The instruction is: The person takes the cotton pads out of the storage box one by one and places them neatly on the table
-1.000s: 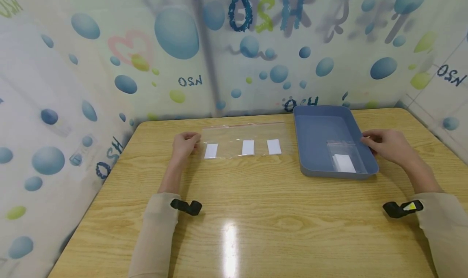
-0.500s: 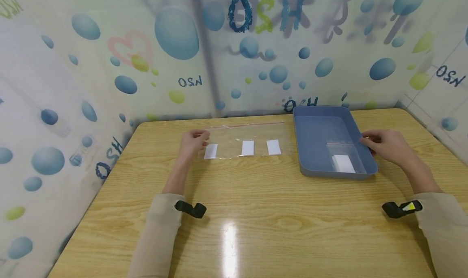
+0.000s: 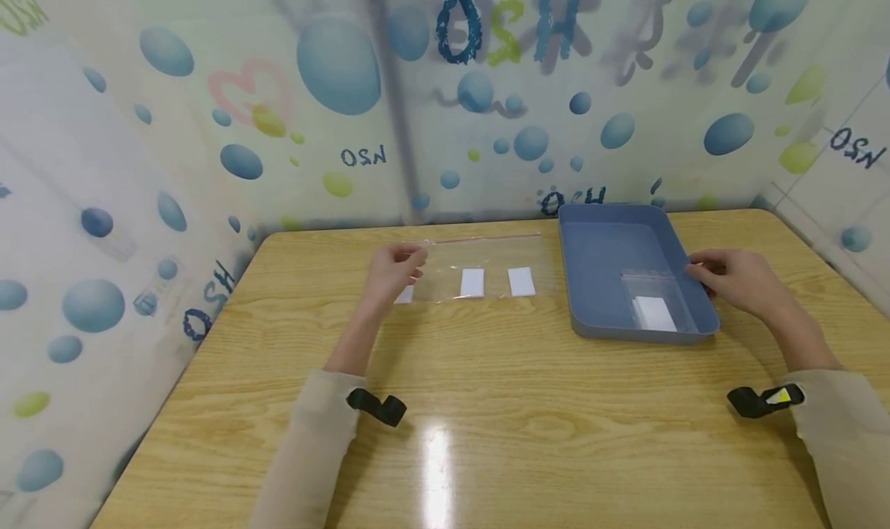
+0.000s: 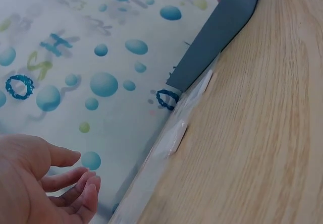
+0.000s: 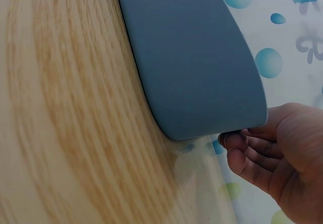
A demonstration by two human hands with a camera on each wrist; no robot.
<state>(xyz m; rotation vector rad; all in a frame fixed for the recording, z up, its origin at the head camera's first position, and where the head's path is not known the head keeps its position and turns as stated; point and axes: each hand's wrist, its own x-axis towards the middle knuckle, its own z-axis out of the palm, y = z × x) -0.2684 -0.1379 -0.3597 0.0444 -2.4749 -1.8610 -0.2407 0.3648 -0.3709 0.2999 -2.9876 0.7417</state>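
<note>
My left hand (image 3: 396, 274) hovers over the left end of a row of clear zip bags (image 3: 501, 252), fingers loosely bent with nothing between them. In the left wrist view the hand's fingertips are apart from the bags. White rectangular cards show in the bags: a middle card (image 3: 473, 282), a right card (image 3: 521, 281) and a left card (image 3: 405, 293) partly hidden by the hand. My right hand (image 3: 738, 279) pinches the right rim of a blue-grey tray (image 3: 605, 243); the right wrist view shows its fingers curled under the wall's edge (image 5: 202, 72).
Inside the tray's near right corner lies another clear zip bag with a white card (image 3: 655, 313). The wooden table (image 3: 528, 413) meets a patterned curtain (image 3: 431, 158) behind the bags and tray.
My left hand has moved right from beside the row of bags to above its left end, now covering part of the left card. The right hand has stayed on the tray's rim.
</note>
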